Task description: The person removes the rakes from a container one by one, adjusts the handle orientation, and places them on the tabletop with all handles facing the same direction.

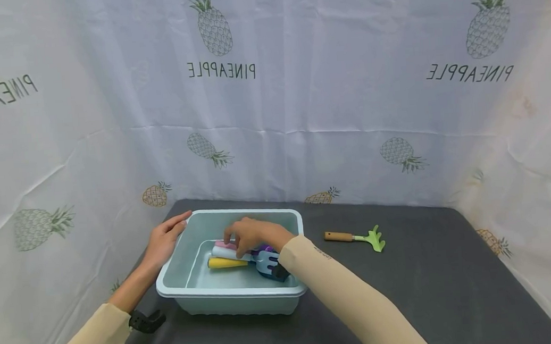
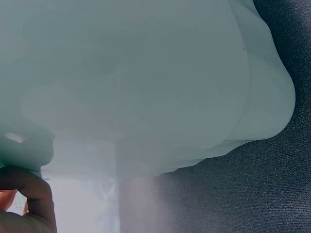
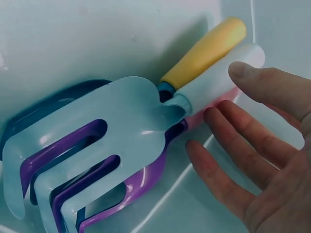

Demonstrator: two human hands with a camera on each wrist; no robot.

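Observation:
A pale green plastic basin (image 1: 231,291) stands on the dark table. My left hand (image 1: 162,244) holds its left rim; in the left wrist view a bent finger (image 2: 41,194) hooks at the rim beside the basin's outer wall. Inside the basin lie a light blue garden hand fork (image 3: 121,124) with a whitish handle, a purple tool with a pink handle under it, and a dark blue tool with a yellow handle (image 3: 209,51). My right hand (image 3: 272,160) is over the handles, its thumb tip at the whitish handle, the other fingers loosely spread near the pink one.
A small green hand rake (image 1: 373,238) with a wooden handle lies on the table right of the basin. Pineapple-print curtains (image 1: 298,85) enclose the table at the back and sides. A black device (image 1: 147,322) sits at my left wrist.

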